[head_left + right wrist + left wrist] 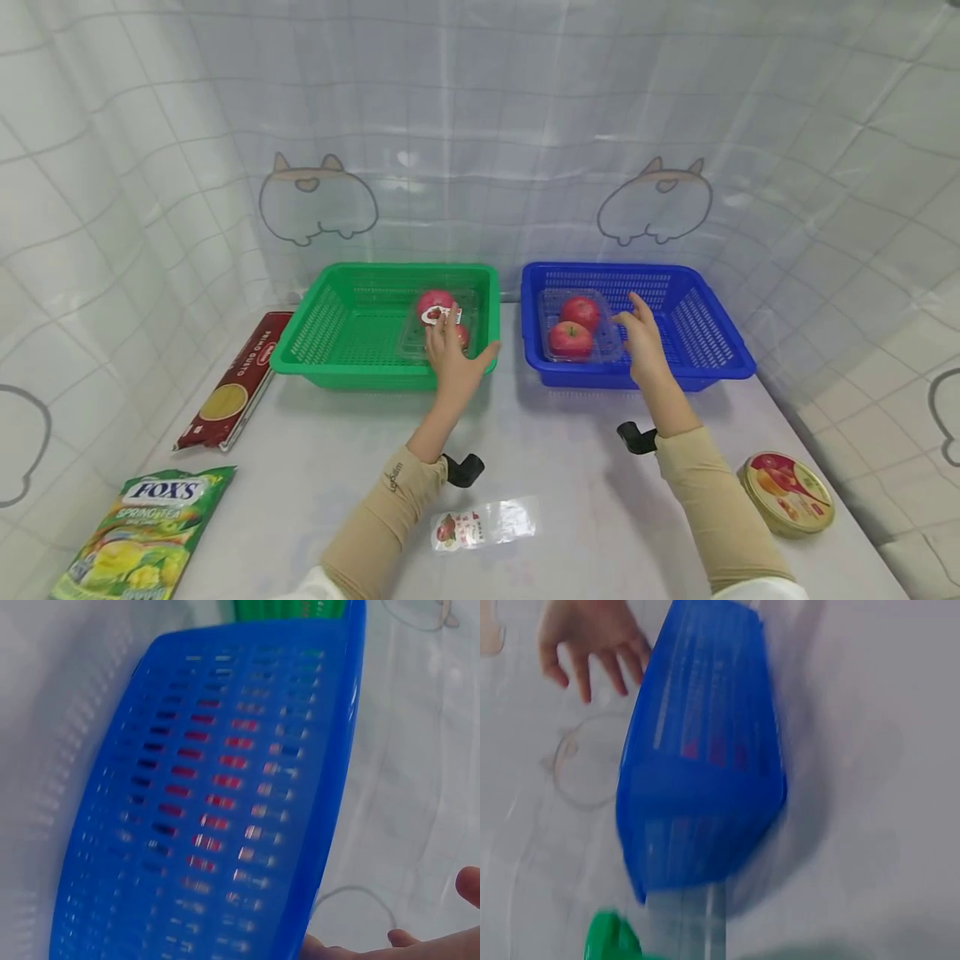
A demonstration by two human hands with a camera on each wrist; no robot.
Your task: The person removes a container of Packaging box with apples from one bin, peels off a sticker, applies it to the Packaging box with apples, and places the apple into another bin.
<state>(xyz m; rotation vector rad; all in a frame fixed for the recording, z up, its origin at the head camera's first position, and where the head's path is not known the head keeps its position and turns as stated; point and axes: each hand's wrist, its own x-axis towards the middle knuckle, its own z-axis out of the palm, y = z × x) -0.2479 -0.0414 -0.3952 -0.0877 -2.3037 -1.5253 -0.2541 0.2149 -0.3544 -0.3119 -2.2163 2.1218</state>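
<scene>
A green basket [330,333] holds a clear clamshell of red apples [437,307] with a label on it. My left hand [452,357] hovers over this basket's front right corner, fingers straight and thumb out, touching or just short of the clamshell. The blue basket [705,333] holds a clear tray with two red apples [573,329]. Over its middle is my right hand [637,332], fingers spread and holding nothing, beside the tray. The left wrist view shows the blue basket [697,787] blurred, with the right hand [592,637] above it. The right wrist view shows the blue wall [210,810].
On the white table lie a red pasta packet [236,383] at left, a green Fox's sweets bag [150,525] at front left, a loose clear label film [483,525] at front centre and a round tin [787,492] at right. A curtain closes off the back.
</scene>
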